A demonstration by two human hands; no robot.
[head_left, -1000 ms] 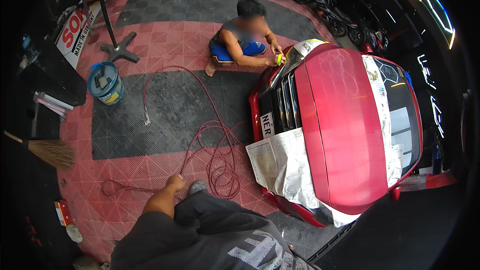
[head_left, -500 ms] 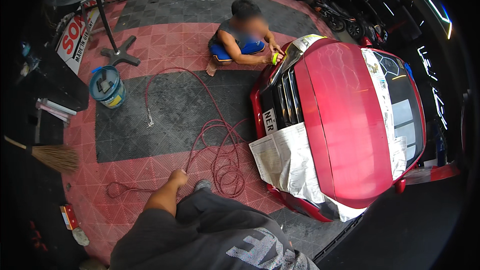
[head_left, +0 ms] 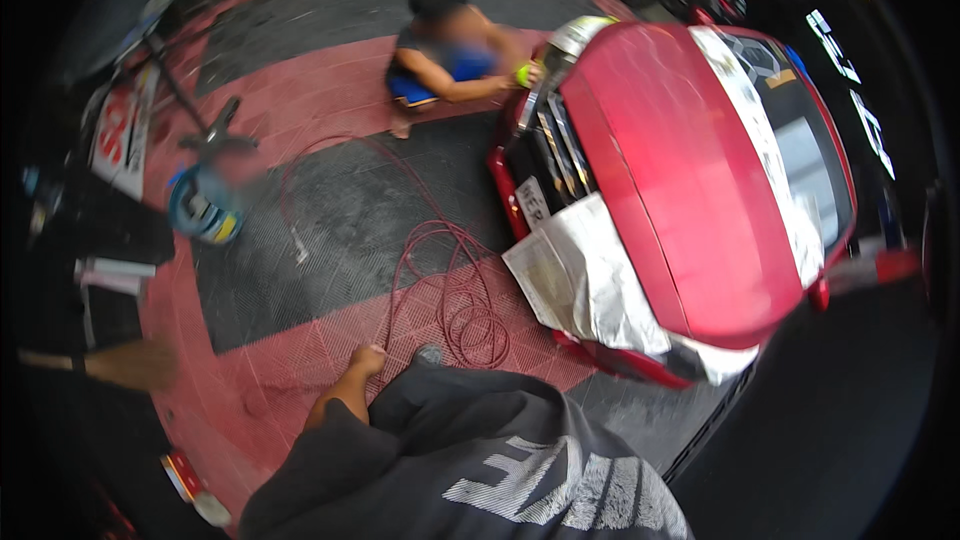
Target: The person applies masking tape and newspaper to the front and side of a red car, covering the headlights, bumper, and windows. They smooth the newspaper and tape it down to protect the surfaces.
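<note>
My left hand (head_left: 369, 358) is low at the centre, its fingers closed where the thin red hose (head_left: 392, 310) meets it. From there the hose runs up into loose loops on the tiles, then curves away to a metal end fitting. Blur hides the exact grip. My right hand is out of view. On the right stands a red car (head_left: 670, 150), its front partly covered with newspaper sheets (head_left: 585, 265). At its far front corner a person (head_left: 440, 55) crouches, holding a yellow-green roll (head_left: 523, 75), apparently tape, against the headlight area.
A blue bucket (head_left: 190, 195) with dark things in it stands at left, near a fan stand (head_left: 215, 135). A broom (head_left: 130, 364) and a small red box (head_left: 180, 475) are along the left side. Interlocking red and black tiles (head_left: 330, 230) cover the floor. Motorbikes are parked at the back.
My view has swung, blurring the picture and shifting the car and person up in it. My left hand stays closed at the hose. The crouching person remains at the car's corner with the roll.
</note>
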